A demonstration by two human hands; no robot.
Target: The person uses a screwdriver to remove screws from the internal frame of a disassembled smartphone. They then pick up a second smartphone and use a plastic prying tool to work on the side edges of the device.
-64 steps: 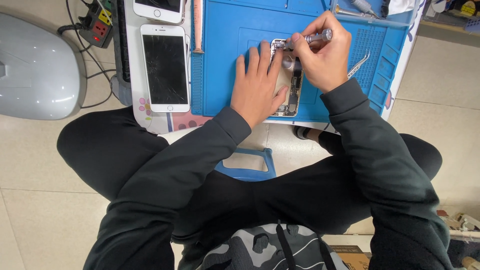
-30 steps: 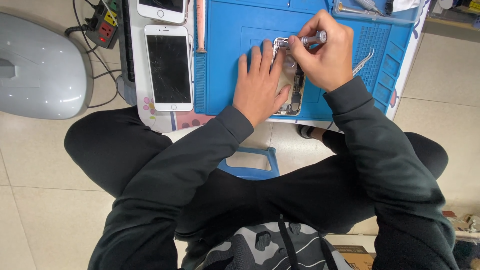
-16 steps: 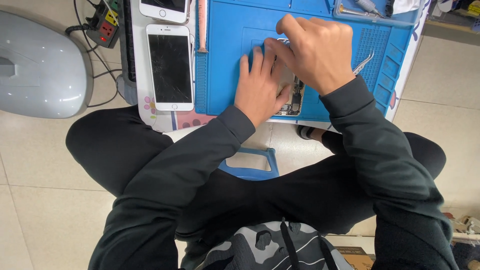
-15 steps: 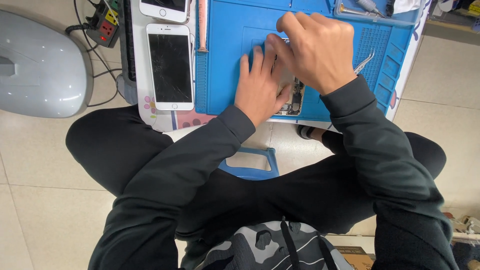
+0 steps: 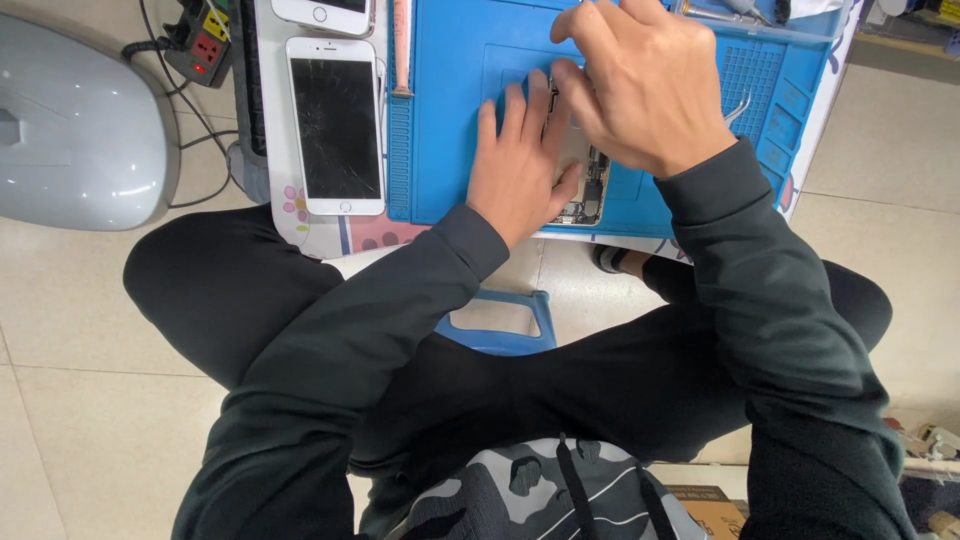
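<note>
An opened phone body [image 5: 590, 195], its inner parts showing, lies on a blue work mat [image 5: 450, 100] on a low table. My left hand [image 5: 515, 165] lies flat on it, fingers spread and thumb against its lower edge, holding it down. My right hand [image 5: 650, 90] hovers over the phone's upper half, back turned to the camera, thumb and fingers curled down toward the phone. Most of the phone is hidden under both hands. No tool shows in the right hand; its palm side is hidden.
A white phone with a cracked screen [image 5: 337, 120] lies left of the mat, another white phone [image 5: 325, 12] above it. A power strip [image 5: 205, 40] and a grey domed device [image 5: 70, 130] are at far left. Metal tweezers [image 5: 738, 105] lie on the mat's right. A blue stool [image 5: 500, 320] shows between my legs.
My right hand held a screwdriver at the phone's top; it has since rolled over so its back faces up, and the tool is out of sight. The left hand stays on the phone.
</note>
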